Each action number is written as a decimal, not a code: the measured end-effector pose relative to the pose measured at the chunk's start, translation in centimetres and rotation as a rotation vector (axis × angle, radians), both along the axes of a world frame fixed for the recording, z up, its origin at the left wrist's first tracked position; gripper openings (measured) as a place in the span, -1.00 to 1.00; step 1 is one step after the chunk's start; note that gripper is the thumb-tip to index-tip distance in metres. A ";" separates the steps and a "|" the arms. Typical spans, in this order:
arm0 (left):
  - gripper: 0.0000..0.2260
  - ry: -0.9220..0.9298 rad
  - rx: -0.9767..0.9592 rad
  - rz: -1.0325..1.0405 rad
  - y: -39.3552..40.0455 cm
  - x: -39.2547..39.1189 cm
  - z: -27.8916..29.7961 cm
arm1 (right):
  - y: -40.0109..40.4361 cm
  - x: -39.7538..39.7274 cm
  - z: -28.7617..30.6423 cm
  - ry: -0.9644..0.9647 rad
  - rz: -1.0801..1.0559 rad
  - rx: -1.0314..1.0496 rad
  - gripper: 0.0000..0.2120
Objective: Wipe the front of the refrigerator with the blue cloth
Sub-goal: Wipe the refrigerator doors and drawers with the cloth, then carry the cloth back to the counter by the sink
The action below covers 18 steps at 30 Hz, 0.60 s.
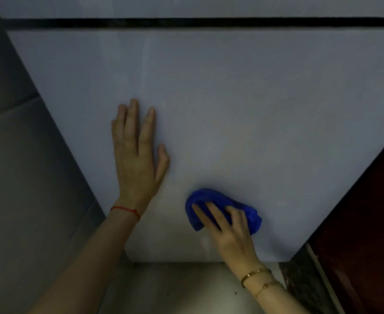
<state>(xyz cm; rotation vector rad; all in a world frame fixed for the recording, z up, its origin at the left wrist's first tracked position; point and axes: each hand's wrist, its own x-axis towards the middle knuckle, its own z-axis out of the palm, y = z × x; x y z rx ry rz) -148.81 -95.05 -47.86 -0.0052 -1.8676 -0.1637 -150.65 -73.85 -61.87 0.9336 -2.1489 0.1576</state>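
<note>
The right hand (pixel 231 232) presses the bunched cloth (pixel 209 198) low on the fridge (pixel 254 98) door, fingers grasping it; the left hand (pixel 136 159) lies flat, released. Wiping seems underway; most of the front probably remains.

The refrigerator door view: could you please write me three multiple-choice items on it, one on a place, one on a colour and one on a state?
1. Where is the blue cloth on the refrigerator door?
A. near the lower edge
B. on the black seam
C. at the top left

2. What colour is the string on the left wrist?
A. green
B. red
C. white

3. How is the left hand?
A. clenched in a fist
B. holding a bottle
C. laid flat and open on the door

Answers: 1 A, the right hand presses the cloth low on the panel; 2 B, the red string circles that wrist; 3 C, its fingers are extended against the door.
</note>
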 end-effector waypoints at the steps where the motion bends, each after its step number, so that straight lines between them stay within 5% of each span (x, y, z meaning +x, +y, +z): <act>1: -0.52 -0.037 0.026 -0.006 0.1 0.6 0.1 | 0.8 0.7 0.6 -0.128 0.006 -0.009 -0.22; 5: -0.58 -0.248 0.202 -0.031 1.7 5.2 2.6 | 4.5 4.4 8.3 -0.574 -0.065 -0.236 -0.36; 12: -0.74 -1.062 0.835 -0.046 5.4 17.5 16.5 | 13.0 13.1 26.7 -1.148 -0.296 -0.331 -0.64; 18: -0.82 -1.546 1.039 0.111 8.9 29.2 31.2 | 19.5 24.6 45.1 -1.359 -0.467 -0.345 -0.69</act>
